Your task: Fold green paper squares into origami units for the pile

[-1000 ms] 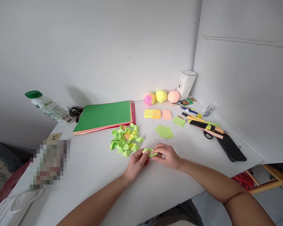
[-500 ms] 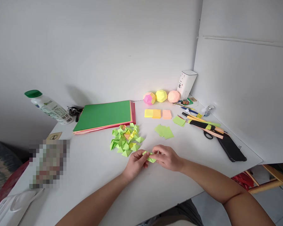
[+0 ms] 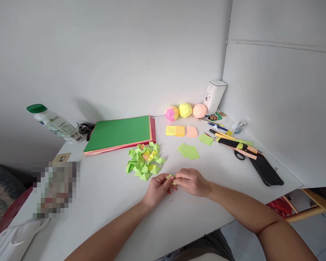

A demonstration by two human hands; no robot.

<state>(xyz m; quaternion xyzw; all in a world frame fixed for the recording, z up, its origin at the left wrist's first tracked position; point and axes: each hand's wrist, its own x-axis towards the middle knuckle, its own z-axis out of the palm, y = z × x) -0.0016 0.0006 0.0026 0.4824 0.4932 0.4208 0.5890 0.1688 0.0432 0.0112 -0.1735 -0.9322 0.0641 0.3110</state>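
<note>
Between my two hands is a small piece of folded green paper [image 3: 169, 177], mostly covered by my fingers. My left hand [image 3: 158, 188] pinches it from the left with thumb and fingers. From the right, my right hand [image 3: 192, 182] grips its other side with closed fingertips. Just beyond my left hand lies a pile of folded paper pieces [image 3: 141, 163], mostly green with a few yellow and orange ones. Flat green paper squares [image 3: 188, 151] rest past my right hand.
Behind stand three faceted paper balls [image 3: 185, 110] near a white box [image 3: 216, 95]. Yellow, orange and pink sticky notes [image 3: 175, 131] lie before them. A stack of coloured sheets [image 3: 119, 132] and a bottle [image 3: 57, 123] are left. A black phone [image 3: 264, 169] and scissors [image 3: 239, 155] are right.
My fingers have closed further over the green paper, so less of it shows. My right hand's fingers have drawn together. The pile and squares stay put.
</note>
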